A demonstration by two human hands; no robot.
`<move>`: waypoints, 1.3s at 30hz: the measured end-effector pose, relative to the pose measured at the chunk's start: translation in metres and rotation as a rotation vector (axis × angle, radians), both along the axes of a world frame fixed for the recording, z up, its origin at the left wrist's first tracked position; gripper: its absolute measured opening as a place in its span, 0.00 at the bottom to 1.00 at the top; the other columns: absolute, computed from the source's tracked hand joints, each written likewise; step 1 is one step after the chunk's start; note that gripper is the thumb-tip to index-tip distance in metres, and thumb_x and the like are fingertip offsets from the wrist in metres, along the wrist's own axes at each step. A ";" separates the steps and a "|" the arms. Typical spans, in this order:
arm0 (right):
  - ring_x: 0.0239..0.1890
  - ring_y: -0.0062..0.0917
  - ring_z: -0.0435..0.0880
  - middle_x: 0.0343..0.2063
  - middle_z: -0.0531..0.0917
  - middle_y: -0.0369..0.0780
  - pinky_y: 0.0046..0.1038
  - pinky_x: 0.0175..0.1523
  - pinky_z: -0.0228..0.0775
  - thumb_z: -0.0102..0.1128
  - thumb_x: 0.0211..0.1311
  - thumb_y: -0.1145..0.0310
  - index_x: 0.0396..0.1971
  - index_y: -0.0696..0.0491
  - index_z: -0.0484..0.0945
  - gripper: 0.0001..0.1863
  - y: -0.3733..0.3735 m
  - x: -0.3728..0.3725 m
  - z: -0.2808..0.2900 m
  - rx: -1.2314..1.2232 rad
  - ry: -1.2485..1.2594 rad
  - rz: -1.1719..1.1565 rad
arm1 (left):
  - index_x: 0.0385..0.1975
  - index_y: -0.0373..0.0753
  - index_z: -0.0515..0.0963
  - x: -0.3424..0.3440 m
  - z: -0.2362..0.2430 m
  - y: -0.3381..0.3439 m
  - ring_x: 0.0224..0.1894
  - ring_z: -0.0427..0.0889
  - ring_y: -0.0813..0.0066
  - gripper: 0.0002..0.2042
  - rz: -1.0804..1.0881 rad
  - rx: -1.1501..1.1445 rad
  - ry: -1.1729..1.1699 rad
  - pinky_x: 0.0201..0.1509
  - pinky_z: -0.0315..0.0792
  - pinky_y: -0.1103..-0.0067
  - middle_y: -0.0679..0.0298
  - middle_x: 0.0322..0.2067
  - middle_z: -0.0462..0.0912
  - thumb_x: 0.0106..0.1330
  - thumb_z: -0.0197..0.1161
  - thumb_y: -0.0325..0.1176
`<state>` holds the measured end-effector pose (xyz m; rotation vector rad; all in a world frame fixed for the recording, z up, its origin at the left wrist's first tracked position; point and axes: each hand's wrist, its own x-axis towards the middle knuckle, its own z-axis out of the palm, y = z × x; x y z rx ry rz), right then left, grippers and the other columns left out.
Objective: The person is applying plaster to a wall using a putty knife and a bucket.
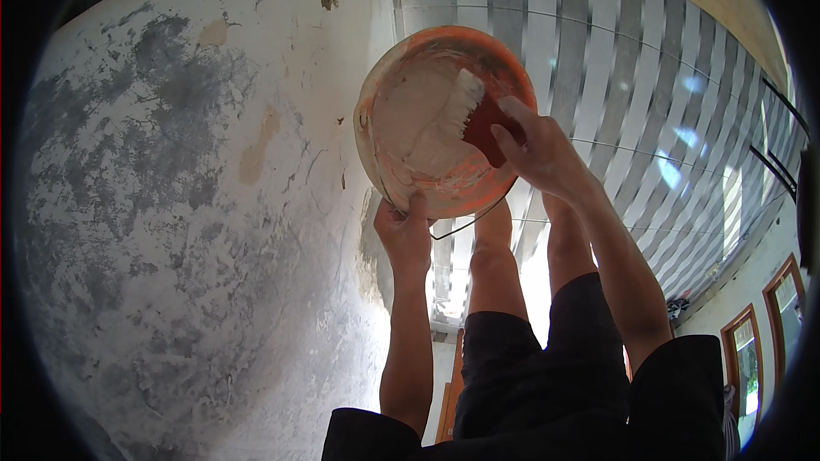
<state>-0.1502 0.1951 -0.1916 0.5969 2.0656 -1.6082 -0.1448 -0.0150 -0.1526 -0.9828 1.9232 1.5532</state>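
Observation:
An orange bucket (pixel 453 41) with a wire handle is held up in the middle, tilted toward me, with pale, pasty material (pixel 406 115) inside. My left hand (pixel 403 226) grips its lower left rim, the thumb over the edge. My right hand (pixel 542 145) is closed on a dark red flat scraper (pixel 485 138) inside the bucket's right half. The scraper's left edge meets a thick lump of the paste (pixel 466 90). My bare legs (pixel 491 260) in dark shorts show beneath the bucket; part of the scraper is hidden by my fingers.
A white wall (pixel 145 230) with grey, scraped patches fills the left, close beside me. Grey-and-white striped floor (pixel 632 77) lies beyond the bucket and to the right. Wood-framed openings (pixel 741 316) stand in a pale wall at lower right, near some dark bars (pixel 773 175).

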 end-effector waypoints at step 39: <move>0.37 0.23 0.80 0.39 0.80 0.41 0.24 0.41 0.76 0.56 0.66 0.62 0.51 0.55 0.70 0.18 -0.022 -0.015 -0.038 -0.392 -0.408 0.035 | 0.35 0.28 0.75 -0.007 -0.010 -0.015 0.32 0.76 0.84 0.06 -0.138 -0.096 0.103 0.34 0.70 0.85 0.64 0.31 0.80 0.63 0.57 0.26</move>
